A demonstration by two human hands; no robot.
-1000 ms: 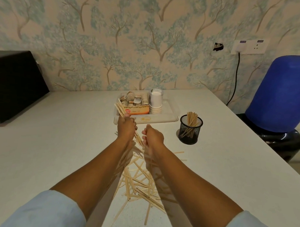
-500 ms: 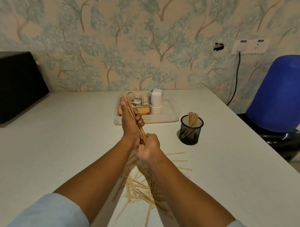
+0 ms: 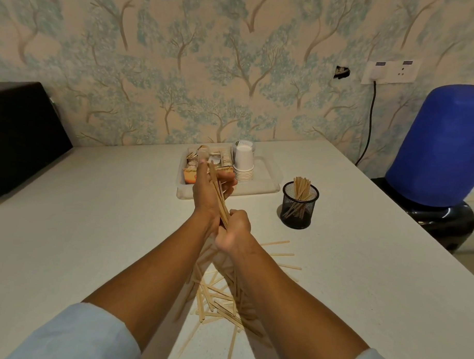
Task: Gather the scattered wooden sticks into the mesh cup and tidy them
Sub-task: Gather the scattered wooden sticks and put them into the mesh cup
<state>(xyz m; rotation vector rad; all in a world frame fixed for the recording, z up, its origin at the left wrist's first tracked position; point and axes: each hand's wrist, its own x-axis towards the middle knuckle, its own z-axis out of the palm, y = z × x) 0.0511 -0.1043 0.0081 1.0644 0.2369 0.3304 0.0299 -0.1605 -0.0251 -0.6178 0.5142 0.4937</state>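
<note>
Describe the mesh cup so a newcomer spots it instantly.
On the white table, look right of the clear tray holding stacked paper cups. The black mesh cup stands alone there, upright: the only dark see-through container, with wooden sticks poking out of it.

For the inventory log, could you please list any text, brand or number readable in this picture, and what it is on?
No text is readable.
Orange box in the tray: printed mark, too blurred to read.
Sachets in that box: print too small.
Wall socket: two dark labels, unreadable.
Paper cups, mesh cup: no print visible.
</note>
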